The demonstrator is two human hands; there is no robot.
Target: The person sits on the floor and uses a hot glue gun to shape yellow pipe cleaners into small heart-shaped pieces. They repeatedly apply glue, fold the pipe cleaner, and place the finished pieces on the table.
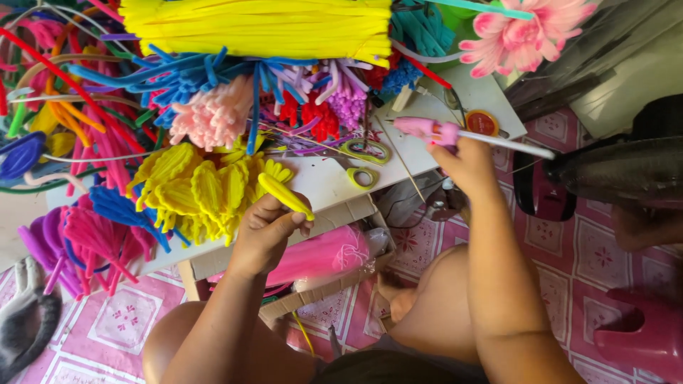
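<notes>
Floor (583,263): pink-and-white patterned tile covering, daylit. Low white bench (327,181) at centre. Pink plastic stool (640,334) near right. Grey cat (25,320) near left.

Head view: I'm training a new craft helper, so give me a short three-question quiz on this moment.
1. True or false: the left hand holds a yellow folded pipe-cleaner piece.
2. What does the right hand grip? A) scissors B) pink glue gun C) flower
3. What colour are the handles of the scissors on the white board?

Key: 1 true; 2 B, the pink glue gun; 3 yellow-green.
</notes>
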